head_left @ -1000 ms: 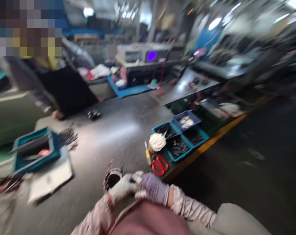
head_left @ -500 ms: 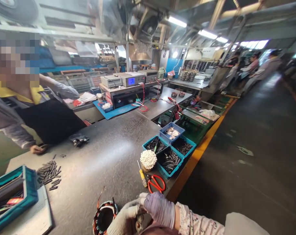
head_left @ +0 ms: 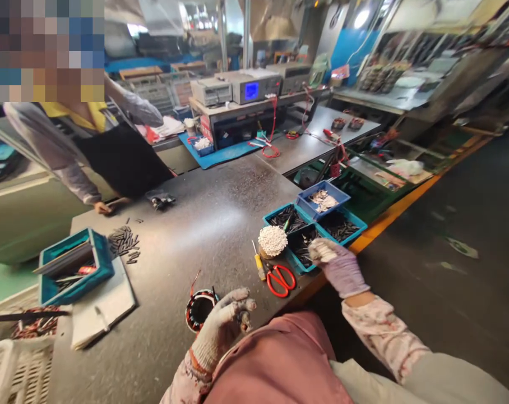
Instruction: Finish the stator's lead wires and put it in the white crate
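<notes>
My left hand (head_left: 227,320), in a whitish knit glove, hovers with its fingers apart and bent beside a wound stator (head_left: 199,310). The stator is a ring with copper windings and a lead standing up from it; part of it lies behind the hand. My right hand (head_left: 336,266), in a purple glove with pale fingertips, reaches over the near teal bin (head_left: 299,262) of short black tubes. Its fingers are bent together, and whatever they pinch is hidden. Red-handled scissors (head_left: 281,280) and a yellow screwdriver (head_left: 259,266) lie between the hands.
A bundle of white sticks (head_left: 273,241) stands by the bins. A blue bin (head_left: 324,199) sits behind them. At left are a pile of black tubes (head_left: 123,240), a teal crate (head_left: 103,264) and a notebook (head_left: 111,308). A co-worker's hand (head_left: 103,208) rests on the far table edge.
My hands have come apart. The right has moved forward and right to the near bin; the left has opened beside the stator. The view has shifted, showing more of the left side.
</notes>
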Demonstrator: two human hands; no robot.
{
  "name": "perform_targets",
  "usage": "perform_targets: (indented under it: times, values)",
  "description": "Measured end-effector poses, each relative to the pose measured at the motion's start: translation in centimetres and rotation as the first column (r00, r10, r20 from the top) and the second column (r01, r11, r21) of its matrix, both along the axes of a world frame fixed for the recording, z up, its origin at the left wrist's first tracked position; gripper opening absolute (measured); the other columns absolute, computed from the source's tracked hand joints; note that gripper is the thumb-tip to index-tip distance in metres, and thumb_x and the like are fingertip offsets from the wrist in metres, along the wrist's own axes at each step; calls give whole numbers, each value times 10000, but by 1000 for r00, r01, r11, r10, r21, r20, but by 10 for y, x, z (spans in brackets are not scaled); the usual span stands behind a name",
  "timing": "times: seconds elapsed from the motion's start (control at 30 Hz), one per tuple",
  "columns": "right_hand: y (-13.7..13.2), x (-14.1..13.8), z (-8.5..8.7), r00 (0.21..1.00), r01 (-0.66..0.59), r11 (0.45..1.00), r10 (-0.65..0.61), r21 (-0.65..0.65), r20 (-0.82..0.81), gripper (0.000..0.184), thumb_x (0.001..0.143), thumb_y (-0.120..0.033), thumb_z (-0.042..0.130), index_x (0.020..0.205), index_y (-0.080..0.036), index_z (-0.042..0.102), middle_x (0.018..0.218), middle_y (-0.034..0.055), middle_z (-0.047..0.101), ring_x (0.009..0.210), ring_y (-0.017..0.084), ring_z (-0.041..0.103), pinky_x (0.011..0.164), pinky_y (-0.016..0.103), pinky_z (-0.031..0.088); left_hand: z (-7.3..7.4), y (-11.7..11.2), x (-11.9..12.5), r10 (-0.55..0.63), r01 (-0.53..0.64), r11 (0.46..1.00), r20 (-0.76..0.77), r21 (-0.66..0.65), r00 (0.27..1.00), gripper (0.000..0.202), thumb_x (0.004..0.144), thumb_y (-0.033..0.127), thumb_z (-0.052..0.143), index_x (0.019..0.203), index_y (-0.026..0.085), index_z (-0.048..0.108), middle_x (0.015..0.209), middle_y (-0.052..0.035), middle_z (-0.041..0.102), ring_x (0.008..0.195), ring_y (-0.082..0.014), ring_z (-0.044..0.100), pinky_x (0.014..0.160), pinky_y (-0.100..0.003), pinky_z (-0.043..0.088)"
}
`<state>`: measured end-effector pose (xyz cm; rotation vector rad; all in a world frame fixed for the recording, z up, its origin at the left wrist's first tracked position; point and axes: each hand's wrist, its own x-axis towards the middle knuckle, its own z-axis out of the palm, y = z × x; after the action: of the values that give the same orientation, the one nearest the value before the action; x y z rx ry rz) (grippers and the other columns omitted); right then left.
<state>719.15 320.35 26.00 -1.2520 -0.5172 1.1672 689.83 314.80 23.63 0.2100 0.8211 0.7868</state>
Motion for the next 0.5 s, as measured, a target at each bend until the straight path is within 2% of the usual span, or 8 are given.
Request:
perform_targets:
  times: [0.07, 0.13, 0.23, 0.3, 0.37, 0.5]
  values:
    - [18, 37, 3, 985, 95, 995, -99, 34, 138, 374, 427, -244, 777, 769, -182, 639, 750, 35, 651, 648, 141, 616, 551, 236, 525, -6, -5, -9, 97, -98, 994, -45, -37, 994, 538, 491, 283, 904, 951, 134, 668, 780, -60, 714, 541, -112, 602, 509, -220, 477]
    - [42, 71, 5, 927, 168, 984, -181, 67, 329, 351, 473, -263, 747, 786, -177, 615, 804, 54, 656, 712, 153, 636, 637, 255, 559, -15, -10, -17, 202, -209, 976, -93, -67, 975, 552, 499, 291, 900, 980, 154, 667, 804, -58, 715, 576, -115, 614, 542, -227, 492]
    - [87, 110, 8, 842, 198, 979, -192, 43, 504, 305, 578, -311, 684, 823, -162, 578, 835, 72, 654, 773, 177, 654, 720, 295, 577, -31, -14, -26, 350, -368, 928, -190, -65, 917, 562, 505, 303, 889, 1010, 190, 668, 846, -51, 714, 620, -125, 627, 565, -236, 503]
    - [119, 126, 6, 779, 196, 981, -147, -14, 609, 271, 640, -283, 647, 860, -136, 588, 825, 79, 658, 781, 188, 660, 736, 310, 577, -44, -14, -29, 418, -445, 893, -254, -60, 872, 568, 503, 314, 885, 1016, 207, 669, 844, -41, 710, 619, -124, 624, 550, -225, 496]
    - [150, 137, 2, 680, 197, 976, -65, -96, 731, 252, 711, -243, 593, 916, -99, 618, 817, 95, 667, 804, 205, 665, 761, 330, 571, -56, -13, -31, 459, -494, 868, -291, -56, 840, 586, 487, 313, 892, 1018, 215, 666, 810, -22, 702, 585, -107, 607, 505, -191, 464]
    - [196, 148, -10, 382, 175, 939, 214, -297, 899, 188, 796, -200, 590, 890, -64, 679, 877, 135, 688, 945, 249, 653, 911, 408, 512, -74, -8, -30, 535, -571, 821, -318, -24, 783, 625, 439, 299, 915, 1001, 210, 657, 791, -6, 694, 570, -99, 607, 475, -162, 445]
